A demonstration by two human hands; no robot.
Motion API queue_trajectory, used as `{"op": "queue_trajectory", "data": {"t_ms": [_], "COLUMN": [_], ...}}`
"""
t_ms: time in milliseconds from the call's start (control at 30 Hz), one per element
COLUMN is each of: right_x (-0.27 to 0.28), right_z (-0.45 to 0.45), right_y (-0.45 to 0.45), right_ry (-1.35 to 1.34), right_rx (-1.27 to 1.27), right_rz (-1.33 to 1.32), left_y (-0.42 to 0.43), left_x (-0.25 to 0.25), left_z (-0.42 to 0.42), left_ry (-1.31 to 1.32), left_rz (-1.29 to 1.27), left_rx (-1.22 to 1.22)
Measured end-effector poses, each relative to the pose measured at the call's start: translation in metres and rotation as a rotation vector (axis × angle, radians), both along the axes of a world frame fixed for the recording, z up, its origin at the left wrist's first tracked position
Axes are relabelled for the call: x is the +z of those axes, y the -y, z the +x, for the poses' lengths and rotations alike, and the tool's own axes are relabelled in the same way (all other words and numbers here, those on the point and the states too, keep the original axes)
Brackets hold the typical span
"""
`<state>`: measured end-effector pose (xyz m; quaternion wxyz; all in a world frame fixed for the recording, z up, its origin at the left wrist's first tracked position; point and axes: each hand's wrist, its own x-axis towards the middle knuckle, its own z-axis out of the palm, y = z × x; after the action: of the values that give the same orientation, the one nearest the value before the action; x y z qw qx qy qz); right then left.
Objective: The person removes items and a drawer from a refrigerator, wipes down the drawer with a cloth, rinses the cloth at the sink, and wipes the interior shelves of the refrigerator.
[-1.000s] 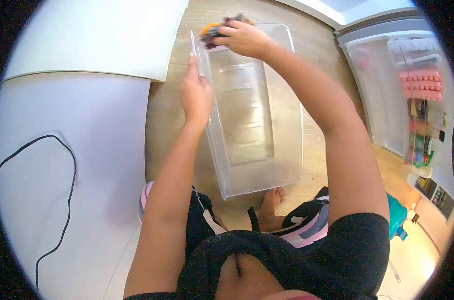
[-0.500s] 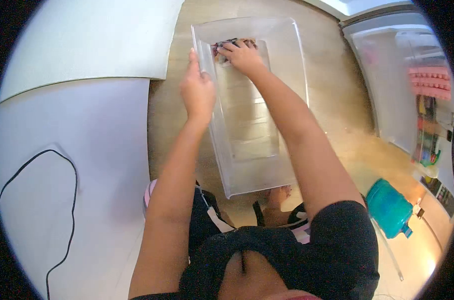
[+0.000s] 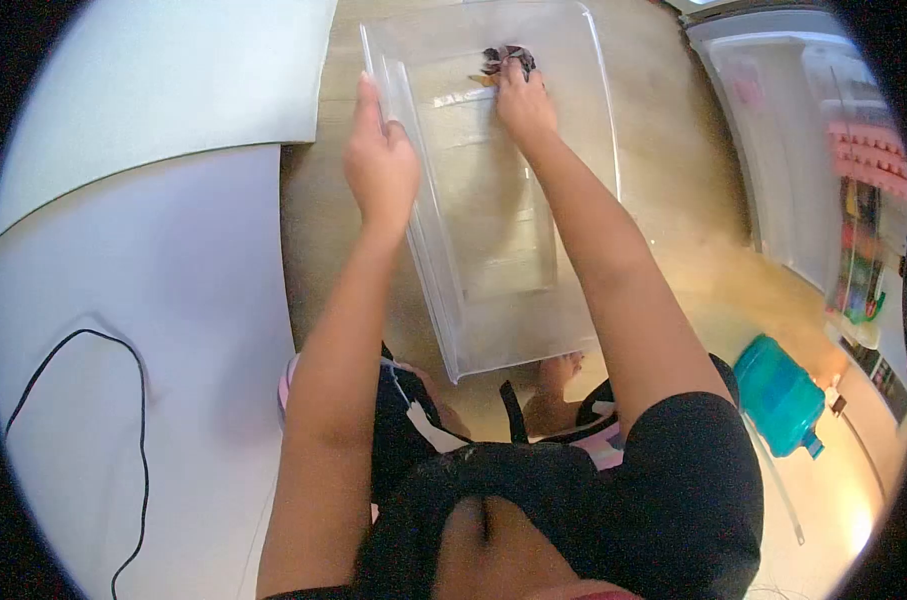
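A clear plastic storage bin (image 3: 493, 345) lies on the floor in front of me, its long side running away from my body. My left hand (image 3: 381, 165) grips its left rim, thumb inside and fingers on the outer side. Inside the bin, near its far end, my right hand (image 3: 526, 105) is closed on a crumpled cloth (image 3: 513, 57), dark with some brown and light patches. The cloth presses against the bin's inner surface. Part of it is hidden under my fingers.
White panels (image 3: 173, 250) stand to my left, with a black cable (image 3: 143, 430) across the lower one. On the right are a teal water jug (image 3: 778, 395) on its side and a clear-fronted cabinet (image 3: 773, 130) beside a pink egg tray (image 3: 870, 155).
My right hand has swept the cloth rightward and slightly farther away along the bin, bunching it up. The bin sits a little higher in view, with my left hand still on its rim.
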<state>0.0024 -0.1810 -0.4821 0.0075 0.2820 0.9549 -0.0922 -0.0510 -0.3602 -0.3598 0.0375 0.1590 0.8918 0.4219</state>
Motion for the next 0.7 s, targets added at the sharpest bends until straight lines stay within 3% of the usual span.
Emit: {"op": "queue_trajectory", "data": {"t_ms": [133,200,233,300,333,400,467,533,600,700], "right_x": [0.011,-0.002,-0.006,-0.012,-0.026,-0.059,-0.013,0.008,-0.003,-0.003], "right_z": [0.023,0.044,0.047,0.05,0.06,0.076,0.093,0.113,0.105,0.061], "right_y": [0.029,0.052,0.064,0.091,0.104,0.122,0.108,0.086,0.056,0.039], "right_ry": [0.094,-0.1,-0.093,-0.116,-0.114,-0.098,-0.022,0.075,0.028,-0.028], "right_rx": [-0.238,-0.078,-0.08,0.275,0.272,0.374,0.451,0.534,-0.074,-0.004], "right_rz": [-0.211,-0.133,-0.14,-0.072,-0.073,-0.311,-0.27,-0.233,-0.299,-0.153], "left_y": [-0.005,-0.005,-0.003,0.0,0.0,-0.002,0.0,0.0,0.0,0.0], "left_x": [-0.007,0.001,0.004,0.006,0.007,-0.003,-0.004,0.005,0.006,0.011], "left_z": [0.002,0.0,0.002,0.001,0.0,-0.002,-0.004,-0.001,0.001,0.001], "left_ry": [-0.102,-0.051,0.004,0.019,0.024,-0.049,-0.105,0.001,-0.006,0.01], "left_rz": [0.004,-0.006,-0.015,-0.022,-0.022,-0.025,-0.034,-0.047,-0.04,-0.059], "left_rx": [-0.014,-0.009,0.004,0.0,0.0,-0.019,-0.036,-0.021,-0.011,-0.023]}}
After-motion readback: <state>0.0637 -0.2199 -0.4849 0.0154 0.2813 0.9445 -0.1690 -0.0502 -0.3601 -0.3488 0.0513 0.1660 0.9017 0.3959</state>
